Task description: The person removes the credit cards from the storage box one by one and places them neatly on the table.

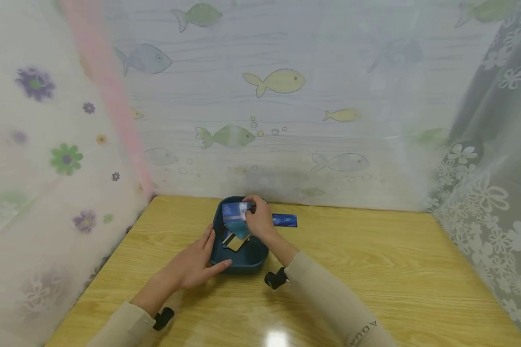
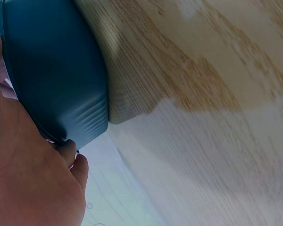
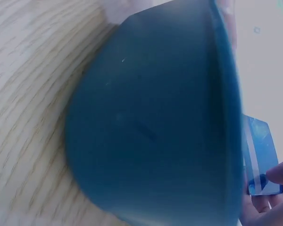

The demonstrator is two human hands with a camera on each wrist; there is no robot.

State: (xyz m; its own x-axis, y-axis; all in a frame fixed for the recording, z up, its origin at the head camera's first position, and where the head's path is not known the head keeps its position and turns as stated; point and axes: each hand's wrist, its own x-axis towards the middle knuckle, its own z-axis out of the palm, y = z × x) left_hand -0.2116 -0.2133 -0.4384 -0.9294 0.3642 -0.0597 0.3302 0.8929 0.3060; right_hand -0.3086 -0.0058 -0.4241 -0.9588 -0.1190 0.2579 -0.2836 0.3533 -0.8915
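Note:
A dark teal plastic bin (image 1: 243, 266) stands on the table, holding several cards. My left hand (image 1: 191, 265) rests on its left side, fingers stretched along the rim and thumb across the near edge. In the left wrist view, the bin's outer wall (image 2: 56, 66) fills the upper left. My right hand (image 1: 259, 219) pinches a blue card (image 1: 233, 212) with a pale stripe above the bin's far part; the right wrist view shows this card (image 3: 255, 150) beyond the rim. Below it lie a teal card (image 1: 238, 229) and a beige card (image 1: 239, 242) with a dark stripe.
Another blue card (image 1: 285, 220) with white lettering lies to the right of the bin, its left end hidden behind my right hand. The wood-grain table (image 1: 373, 270) meets a fish-patterned curtain (image 1: 286, 159) at the back. Flowered curtains (image 1: 65, 159) hang at the sides.

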